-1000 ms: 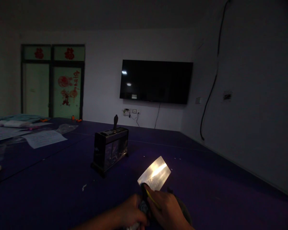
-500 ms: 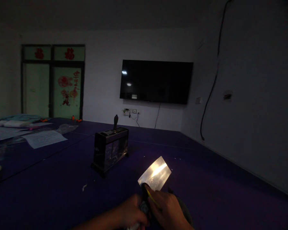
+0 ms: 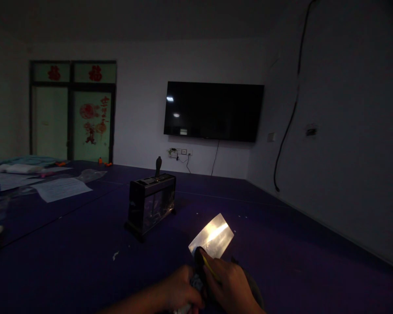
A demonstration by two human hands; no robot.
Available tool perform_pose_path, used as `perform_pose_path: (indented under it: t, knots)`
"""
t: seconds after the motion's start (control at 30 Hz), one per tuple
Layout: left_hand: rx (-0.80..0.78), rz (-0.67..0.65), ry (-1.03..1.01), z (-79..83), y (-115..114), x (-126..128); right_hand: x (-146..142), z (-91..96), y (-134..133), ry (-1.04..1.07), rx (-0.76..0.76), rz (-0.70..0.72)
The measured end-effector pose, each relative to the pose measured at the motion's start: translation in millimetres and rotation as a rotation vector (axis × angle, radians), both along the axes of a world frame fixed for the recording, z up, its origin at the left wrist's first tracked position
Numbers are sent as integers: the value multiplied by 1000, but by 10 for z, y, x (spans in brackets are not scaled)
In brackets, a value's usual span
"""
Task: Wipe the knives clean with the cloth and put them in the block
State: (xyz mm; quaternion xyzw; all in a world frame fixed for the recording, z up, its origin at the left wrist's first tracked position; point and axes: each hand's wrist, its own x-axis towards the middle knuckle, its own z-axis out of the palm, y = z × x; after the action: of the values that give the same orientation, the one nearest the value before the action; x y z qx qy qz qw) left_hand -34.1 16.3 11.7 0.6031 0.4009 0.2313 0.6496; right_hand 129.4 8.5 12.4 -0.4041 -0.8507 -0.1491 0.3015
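Note:
A cleaver (image 3: 212,235) with a broad shiny blade points up and away from me at the bottom middle, catching bright light. My left hand (image 3: 180,288) is closed low down, around what looks like the cleaver's handle end, where a greyish part shows. My right hand (image 3: 231,283) is closed on a black piece with a yellow edge (image 3: 211,268), pressed close to the base of the blade. Its exact kind is hidden by the fingers. Something dark and rounded (image 3: 253,290) shows behind my right hand, mostly covered.
A black knife block with clear sides (image 3: 159,207) stands ahead on the purple table (image 3: 85,248), one dark handle sticking up from it. Papers (image 3: 62,188), plastic bags and cloths lie at the left. White scraps (image 3: 115,255) dot the tabletop. A screen (image 3: 212,111) hangs beyond.
My right hand and the black piece with the yellow edge have shifted very slightly up at the blade's base. The cleaver and my left hand stay almost in place.

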Motion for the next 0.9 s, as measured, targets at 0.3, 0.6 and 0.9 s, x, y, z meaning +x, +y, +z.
perform_pose_path:
  t: [0.3, 0.6, 0.9]
  knots:
    - [-44, 11, 27, 59, -12, 11, -9, 33, -17, 23, -18, -9]
    - [-15, -18, 21, -13, 26, 5, -17, 40, -20, -14, 15, 30]
    - [32, 0, 63, 47, -39, 12, -21, 72, -39, -87, -24, 62]
